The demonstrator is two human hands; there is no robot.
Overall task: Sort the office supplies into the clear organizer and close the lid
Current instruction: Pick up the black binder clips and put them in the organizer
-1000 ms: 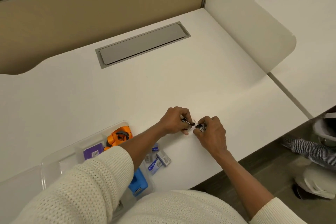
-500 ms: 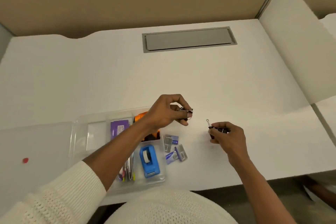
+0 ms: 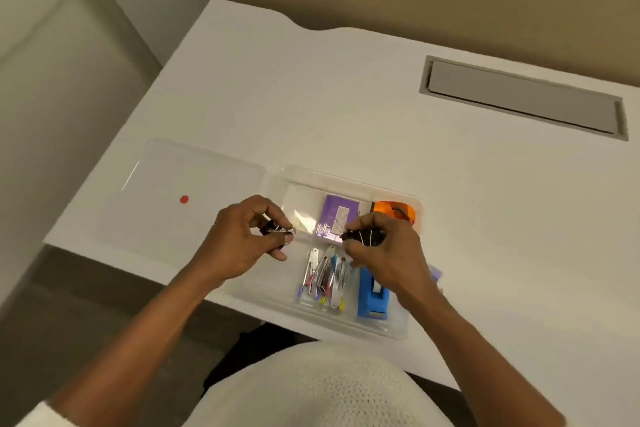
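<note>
Organizer (image 3: 346,180) mostly filled; my left hand (image 3: 242,239) and right hand (image 3: 384,250) each pinch binder clips, unplaced; lid (image 3: 145,218) lies open at left.

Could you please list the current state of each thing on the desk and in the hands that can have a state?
clear organizer: open, partly filled.
lid: folded flat on the desk, left of the tray.
left hand: shut on a black binder clip.
right hand: shut on another binder clip, above the tray.
blue tape dispenser: lying in a front compartment.
purple box: closed, in a rear compartment.
desk hatch: closed.
</note>
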